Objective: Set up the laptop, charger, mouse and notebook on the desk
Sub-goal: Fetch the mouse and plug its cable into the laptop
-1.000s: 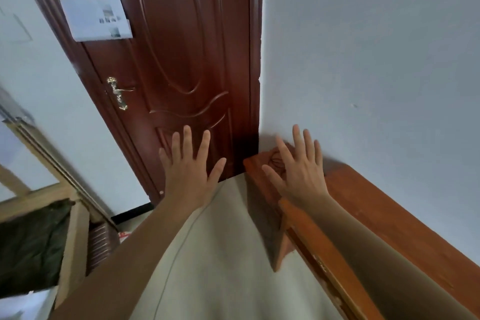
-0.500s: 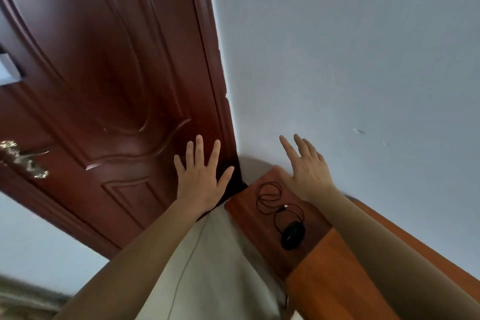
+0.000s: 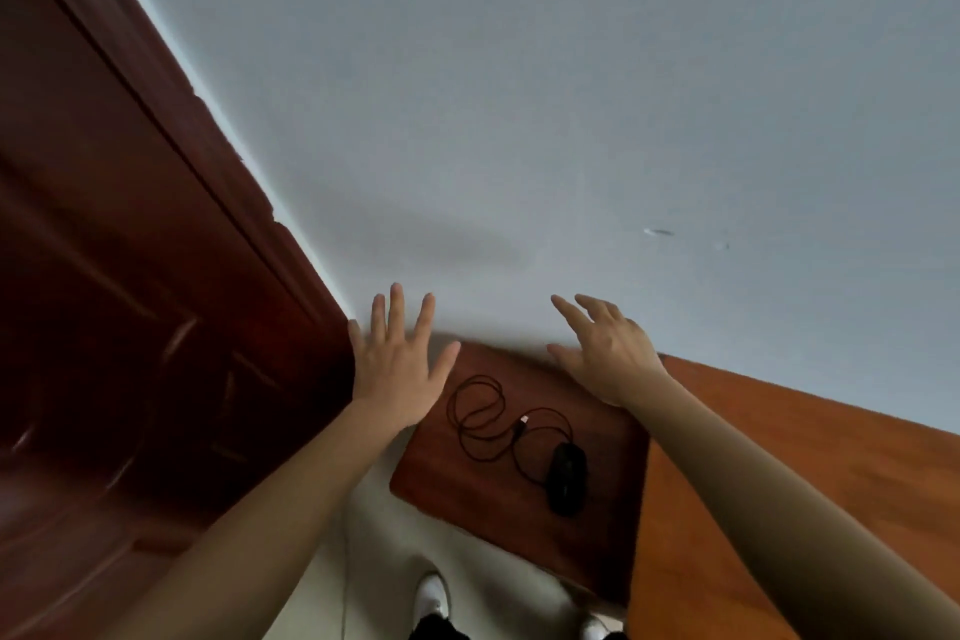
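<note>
A black wired mouse [image 3: 567, 479] lies on the dark wooden end section of the desk [image 3: 519, 530], its thin cable [image 3: 485, 418] coiled in loose loops to its upper left. My left hand [image 3: 397, 364] is raised with fingers spread, just left of the cable and apart from it. My right hand [image 3: 605, 351] hovers above the desk's far edge, fingers apart, holding nothing. No laptop, charger or notebook is in view.
A dark red wooden door [image 3: 130, 301] fills the left side. A pale wall [image 3: 571, 94] runs behind the desk. The lighter orange desk top [image 3: 779, 483] stretches right. White shoes [image 3: 434, 592] stand on the pale floor below.
The view has swung right and down, so the desk and mouse fill more of the frame. Both hands stay raised and spread; the left one now sits nearer the cable.
</note>
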### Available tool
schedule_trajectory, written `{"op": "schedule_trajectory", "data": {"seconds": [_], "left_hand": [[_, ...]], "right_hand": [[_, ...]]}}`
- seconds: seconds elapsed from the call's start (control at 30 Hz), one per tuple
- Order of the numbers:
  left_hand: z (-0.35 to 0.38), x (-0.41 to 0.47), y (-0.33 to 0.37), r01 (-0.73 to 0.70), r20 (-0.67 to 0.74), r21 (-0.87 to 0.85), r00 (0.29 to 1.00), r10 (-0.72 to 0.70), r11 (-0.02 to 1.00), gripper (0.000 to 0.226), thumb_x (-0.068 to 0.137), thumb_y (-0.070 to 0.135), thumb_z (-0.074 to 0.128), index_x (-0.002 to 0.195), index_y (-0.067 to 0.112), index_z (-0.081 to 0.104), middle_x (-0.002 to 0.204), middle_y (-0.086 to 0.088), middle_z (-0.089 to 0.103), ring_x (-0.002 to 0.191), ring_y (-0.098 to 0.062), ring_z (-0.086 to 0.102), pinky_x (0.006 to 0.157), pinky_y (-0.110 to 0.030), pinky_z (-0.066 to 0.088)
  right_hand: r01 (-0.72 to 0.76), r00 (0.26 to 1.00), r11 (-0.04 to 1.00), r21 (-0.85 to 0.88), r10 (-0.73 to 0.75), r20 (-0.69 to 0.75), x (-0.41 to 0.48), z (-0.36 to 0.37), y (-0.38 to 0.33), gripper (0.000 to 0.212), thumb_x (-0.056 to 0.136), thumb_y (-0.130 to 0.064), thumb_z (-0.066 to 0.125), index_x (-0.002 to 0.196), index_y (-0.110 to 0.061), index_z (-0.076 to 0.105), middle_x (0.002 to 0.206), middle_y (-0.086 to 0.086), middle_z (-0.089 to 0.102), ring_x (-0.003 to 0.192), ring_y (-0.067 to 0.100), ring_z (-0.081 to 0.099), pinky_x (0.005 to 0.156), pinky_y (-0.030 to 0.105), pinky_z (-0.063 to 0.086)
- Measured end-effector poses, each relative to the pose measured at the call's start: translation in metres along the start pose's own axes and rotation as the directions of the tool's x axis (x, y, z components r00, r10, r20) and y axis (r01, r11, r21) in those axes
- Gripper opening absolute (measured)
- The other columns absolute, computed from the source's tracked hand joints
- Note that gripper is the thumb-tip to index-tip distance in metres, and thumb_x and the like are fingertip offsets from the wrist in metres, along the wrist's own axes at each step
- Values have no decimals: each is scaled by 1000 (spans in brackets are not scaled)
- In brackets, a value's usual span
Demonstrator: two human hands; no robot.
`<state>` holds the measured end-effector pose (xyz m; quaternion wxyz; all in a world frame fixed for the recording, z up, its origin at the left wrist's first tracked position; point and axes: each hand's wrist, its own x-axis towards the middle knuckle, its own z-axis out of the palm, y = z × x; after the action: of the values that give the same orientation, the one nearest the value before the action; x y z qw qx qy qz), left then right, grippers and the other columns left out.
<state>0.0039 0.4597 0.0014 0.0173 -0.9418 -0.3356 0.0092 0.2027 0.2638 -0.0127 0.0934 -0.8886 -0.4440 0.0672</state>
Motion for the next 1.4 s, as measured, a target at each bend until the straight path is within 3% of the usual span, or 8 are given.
{"op": "schedule_trajectory", "data": {"seconds": [0.17,0.37,0.5,0.7,1.0,1.17,1.3,1.4], "left_hand": [[43,34,-5,-248,147,-15,958,247,969,77,95,69,10,159,27,-3,166,-16,-11,152,-37,-5,119,-63,12],[109,48,3,-322,246,-136,905,347,937,72,100,62,22,159,22,13,166,-16,5,153,-34,7,119,-52,22],[169,43,15,-264,238,-348,903,357,899,48,102,41,40,141,14,49,135,-10,59,122,-27,56,94,-41,51],[249,26,34,-226,319,-453,862,394,862,22,98,30,53,106,15,68,90,-2,68,86,-21,66,62,-29,45],[305,10,69,160,458,-366,889,27,917,56,81,75,56,79,21,73,70,0,70,74,-24,69,58,-32,55],[312,13,78,204,459,-399,888,3,894,28,83,47,71,88,20,76,79,-3,73,78,-27,70,58,-29,49],[303,4,56,146,473,-373,880,52,916,11,78,27,71,85,18,73,81,-6,72,80,-30,70,60,-30,51],[287,2,32,94,441,-382,893,92,919,9,79,21,69,87,17,70,83,-5,72,80,-30,69,60,-30,49]], "right_hand": [[-299,954,954,24,298,41,-21,25,2,67,97,-54,48,156,-31,26,155,6,38,140,29,39,101,43,45],[-427,893,904,22,418,165,-42,92,-13,67,99,-54,46,157,-33,22,158,4,33,142,27,37,103,42,45],[-499,852,864,67,476,216,-49,158,-8,66,98,-52,46,157,-33,23,157,5,35,139,28,41,100,42,47],[-620,770,774,129,568,291,-63,245,-8,75,96,-56,49,158,-31,15,152,10,35,126,32,51,86,45,55],[-661,731,741,116,602,320,-73,303,1,80,89,-67,51,153,-33,19,138,10,39,120,30,47,82,40,51],[-717,697,644,267,648,306,-70,307,-1,80,78,-50,68,143,-24,29,127,11,44,108,33,55,77,37,48],[-784,618,566,254,677,400,-74,298,-3,107,70,-56,72,154,-22,15,141,13,37,116,36,54,85,37,48],[-788,611,569,233,684,398,-74,280,-5,105,69,-60,71,152,-22,20,141,12,35,114,36,57,86,37,50]]}}
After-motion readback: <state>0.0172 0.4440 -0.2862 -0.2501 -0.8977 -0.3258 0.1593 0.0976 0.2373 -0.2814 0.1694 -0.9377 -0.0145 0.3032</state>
